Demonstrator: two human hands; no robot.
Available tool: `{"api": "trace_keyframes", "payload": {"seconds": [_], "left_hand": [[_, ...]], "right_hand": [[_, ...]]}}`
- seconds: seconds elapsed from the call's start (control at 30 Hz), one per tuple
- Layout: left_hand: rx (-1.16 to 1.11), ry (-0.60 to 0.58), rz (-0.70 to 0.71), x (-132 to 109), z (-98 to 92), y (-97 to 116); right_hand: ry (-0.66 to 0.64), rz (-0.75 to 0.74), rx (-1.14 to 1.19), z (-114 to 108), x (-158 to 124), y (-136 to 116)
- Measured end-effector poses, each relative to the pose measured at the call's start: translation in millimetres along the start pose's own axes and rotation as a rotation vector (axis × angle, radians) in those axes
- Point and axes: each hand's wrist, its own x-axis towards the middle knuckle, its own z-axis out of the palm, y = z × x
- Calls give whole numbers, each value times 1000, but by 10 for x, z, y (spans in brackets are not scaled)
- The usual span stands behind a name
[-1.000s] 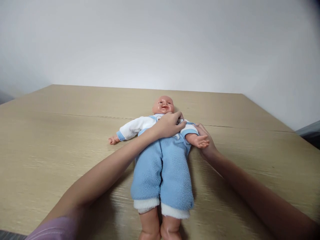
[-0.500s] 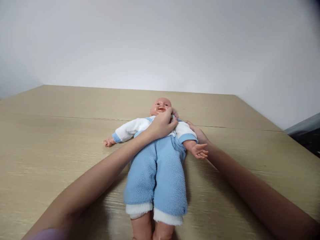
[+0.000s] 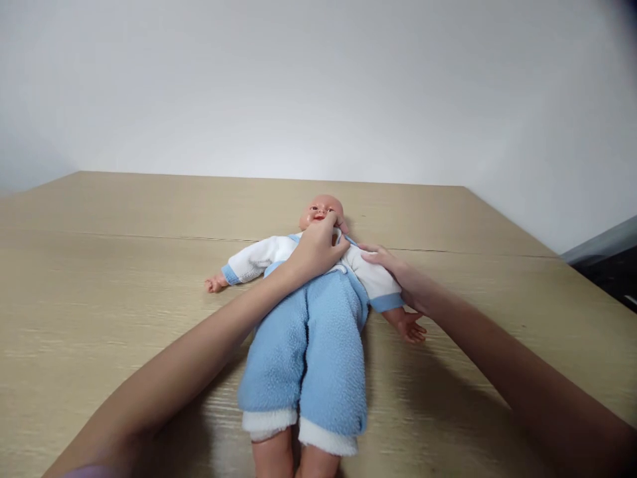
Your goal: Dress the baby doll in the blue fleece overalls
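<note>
A baby doll [image 3: 308,345] in blue fleece overalls and a white shirt lies on its back on the wooden table [image 3: 99,292], head away from me. My left hand [image 3: 316,249] rests on the doll's upper chest, fingers pinching at the blue strap by its chin. My right hand [image 3: 398,272] lies on the doll's far shoulder and white sleeve, fingers reaching toward the strap. The doll's bare hand [image 3: 411,326] lies on the table just below my right wrist. Its other arm [image 3: 233,269] stretches out to the left.
A plain white wall [image 3: 318,86] rises behind the table. A seam [image 3: 149,236] runs across the tabletop behind the doll. A dark object [image 3: 610,265] shows past the table's right edge.
My right hand has come up from beside the doll's arm onto its shoulder, and the doll's arm has dropped to the table. My left hand has crept up toward the chin.
</note>
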Motion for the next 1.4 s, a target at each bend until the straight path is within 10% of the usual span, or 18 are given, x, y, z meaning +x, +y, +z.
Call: {"api": "trace_keyframes", "payload": {"seconds": [0.1,0.3,0.7,0.93,1.03,1.2,1.4], "left_hand": [[71,-12,15,-13,-8,50],[118,-64,-44,-45,-22,114],[355,-109,42,-22,-129,48],[495,-86,108,-54,-169,106],[482,-91,188,-59,-215,210],[241,-298,342,-90,-265,420],[297,-589,264,-158,-175,463]], "right_hand": [[-173,245,-19,-214,-301,-84],[-138,246,-338,-557,-554,21],[153,-68,-433,-835,-484,495],[401,-538,-852,-470,-575,320],[231,-541,-648,-125,-702,188],[-105,-65,19,220,-763,187],[-80,26,228,131,-593,288]]}}
